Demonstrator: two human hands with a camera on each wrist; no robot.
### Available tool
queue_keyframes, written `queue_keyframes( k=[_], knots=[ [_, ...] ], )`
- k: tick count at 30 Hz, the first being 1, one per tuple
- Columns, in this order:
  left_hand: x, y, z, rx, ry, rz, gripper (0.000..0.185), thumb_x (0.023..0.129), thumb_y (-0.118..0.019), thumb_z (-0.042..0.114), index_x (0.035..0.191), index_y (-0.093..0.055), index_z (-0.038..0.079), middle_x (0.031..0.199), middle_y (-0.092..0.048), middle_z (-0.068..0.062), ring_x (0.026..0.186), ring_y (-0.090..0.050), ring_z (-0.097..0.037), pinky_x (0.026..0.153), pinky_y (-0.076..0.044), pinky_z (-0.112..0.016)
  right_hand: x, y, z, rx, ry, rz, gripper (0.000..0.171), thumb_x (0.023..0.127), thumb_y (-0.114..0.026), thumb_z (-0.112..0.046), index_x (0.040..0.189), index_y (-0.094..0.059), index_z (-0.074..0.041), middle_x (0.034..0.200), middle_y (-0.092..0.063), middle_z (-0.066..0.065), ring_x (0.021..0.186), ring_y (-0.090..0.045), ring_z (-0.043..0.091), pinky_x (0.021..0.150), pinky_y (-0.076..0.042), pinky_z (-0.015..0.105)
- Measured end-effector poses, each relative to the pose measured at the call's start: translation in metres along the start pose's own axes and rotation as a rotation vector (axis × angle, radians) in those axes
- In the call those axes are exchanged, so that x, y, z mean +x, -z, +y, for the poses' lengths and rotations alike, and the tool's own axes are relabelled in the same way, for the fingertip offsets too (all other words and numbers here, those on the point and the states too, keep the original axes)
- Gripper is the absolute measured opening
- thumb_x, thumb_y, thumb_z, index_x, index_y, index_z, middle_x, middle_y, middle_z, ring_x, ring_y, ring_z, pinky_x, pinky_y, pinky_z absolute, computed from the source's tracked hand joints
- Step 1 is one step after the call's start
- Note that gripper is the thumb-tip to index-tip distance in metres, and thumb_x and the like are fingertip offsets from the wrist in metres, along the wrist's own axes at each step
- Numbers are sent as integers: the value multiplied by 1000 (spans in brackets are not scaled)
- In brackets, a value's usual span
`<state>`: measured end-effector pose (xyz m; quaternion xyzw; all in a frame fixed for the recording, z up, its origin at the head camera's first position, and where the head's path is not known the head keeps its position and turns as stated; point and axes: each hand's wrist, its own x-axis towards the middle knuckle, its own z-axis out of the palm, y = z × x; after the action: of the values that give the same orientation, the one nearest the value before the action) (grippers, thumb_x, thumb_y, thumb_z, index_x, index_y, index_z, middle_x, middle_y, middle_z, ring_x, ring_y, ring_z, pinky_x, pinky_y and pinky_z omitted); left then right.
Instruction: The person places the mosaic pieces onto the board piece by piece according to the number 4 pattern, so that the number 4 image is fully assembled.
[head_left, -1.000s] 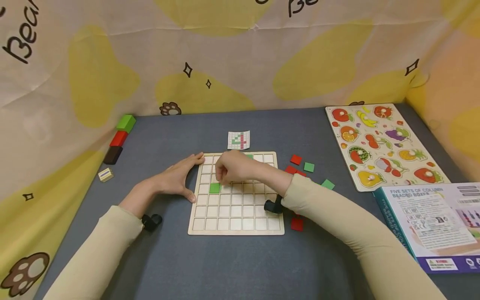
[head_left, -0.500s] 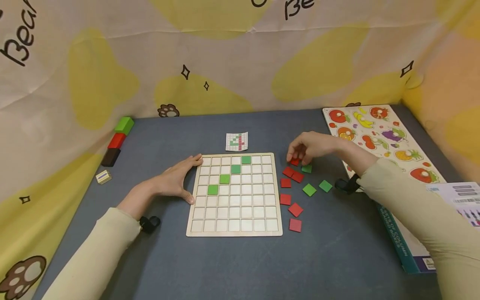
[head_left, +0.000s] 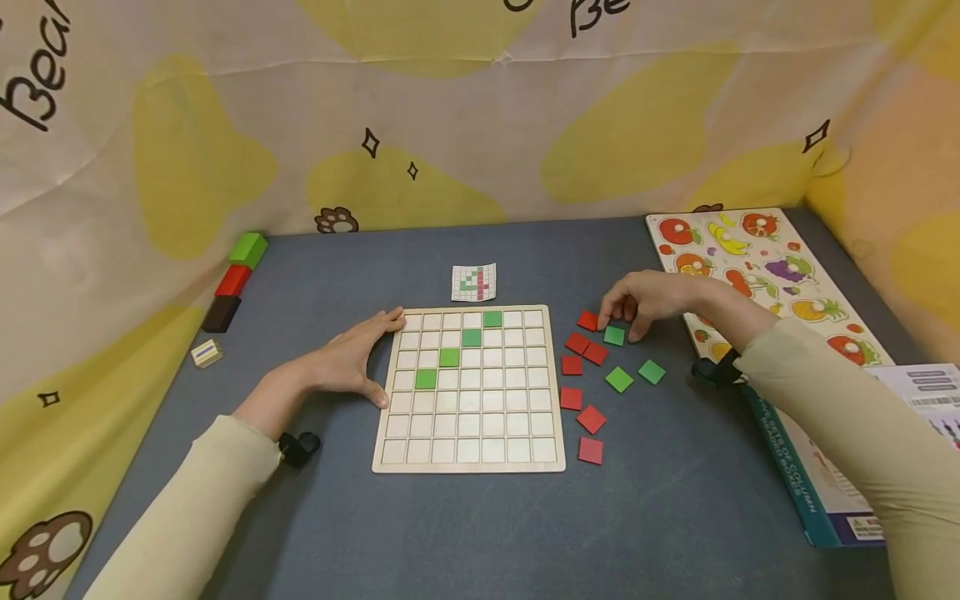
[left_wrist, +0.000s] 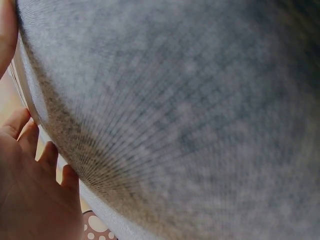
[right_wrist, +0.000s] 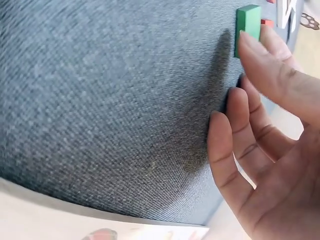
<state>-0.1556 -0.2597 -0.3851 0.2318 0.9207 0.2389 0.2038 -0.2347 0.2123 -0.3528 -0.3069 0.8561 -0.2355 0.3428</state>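
The left grip [head_left: 341, 358] is spread, the right grip [head_left: 654, 298] parted around a flat green square tile [head_left: 613, 336] on the grey surface [head_left: 450, 533]; a skewed pinch might nudge the nearby red square tile [head_left: 587, 321].

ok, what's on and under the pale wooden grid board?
On the board: four flat green square tiles in a diagonal; left hand at its left edge. Under: grey-blue tabletop shows around it; anything beneath is covered.

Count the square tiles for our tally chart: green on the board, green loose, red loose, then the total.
Green tiles on the grid board: 4
Loose green tiles: 3
Loose red tiles: 7
Total: 14
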Motion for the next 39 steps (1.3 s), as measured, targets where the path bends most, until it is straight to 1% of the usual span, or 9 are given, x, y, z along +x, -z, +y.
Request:
queue_keyframes(
  k=[4,9,15,18,21,25,29,33,39],
  knots=[
    [0,0,0,-1,-3,-1,126,58,-94,41,156,-25,2,169,-8,-11,155,-4,-42,119,-12,-69,2,-2,0,-44,27,29,28,72,-84,-3,97,-74,-11,91,-58,10,83,-49,18,66,-45,24],
    [0,1,-1,-4,1,-5,126,58,-94,41,156,-24,3,169,-7,-10,156,-3,-41,119,-11,-68,3,-1,-2,-111,6,60,26,70,-87,-7,87,-68,-10,86,-60,9,76,-52,16,67,-46,26],
    [-1,0,-2,-1,3,-8,126,59,-93,43,156,-24,4,169,-7,-10,156,-3,-41,119,-11,-69,5,1,-16,-167,-10,108,23,73,-86,-13,77,-64,-9,75,-63,3,70,-53,13,65,-43,26],
    [-1,0,-1,-2,8,-8,126,58,-94,43,156,-24,3,169,-7,-10,156,-3,-41,118,-11,-70,12,-1,-33,-131,8,140,20,77,-84,-14,79,-64,-10,75,-63,3,69,-53,14,65,-43,27],
    [-1,1,-1,-2,11,-8,126,58,-94,42,156,-24,3,169,-6,-10,156,-3,-41,118,-11,-69,24,-9,-54,-71,83,181,18,81,-81,-15,87,-65,-11,78,-62,5,69,-54,15,64,-44,27],
    [0,1,0,-3,5,-10,126,59,-94,42,156,-23,4,169,-6,-10,156,-3,-41,119,-11,-68,47,-28,-83,-9,199,233,16,84,-78,-15,96,-68,-12,81,-63,5,72,-55,15,66,-46,27],
    [0,2,0,-5,6,-12,126,59,-94,41,157,-23,4,169,-6,-10,156,-3,-41,119,-11,-69,74,-51,-117,36,234,255,14,86,-76,-15,98,-71,-13,82,-68,3,74,-62,14,70,-48,25],
    [1,2,-2,1,9,-6,125,59,-94,42,156,-25,5,169,-7,-9,156,-3,-41,117,-12,-71,98,-72,-150,42,270,242,11,86,-73,-12,97,-73,-14,81,-72,2,71,-64,11,68,-48,22],
    [0,2,-4,2,-8,-3,124,59,-94,41,156,-25,5,169,-7,-10,155,-4,-42,118,-12,-69,118,-98,-185,-30,286,213,11,84,-72,-8,92,-75,-14,81,-72,0,71,-61,6,66,-46,17]
  ],
)
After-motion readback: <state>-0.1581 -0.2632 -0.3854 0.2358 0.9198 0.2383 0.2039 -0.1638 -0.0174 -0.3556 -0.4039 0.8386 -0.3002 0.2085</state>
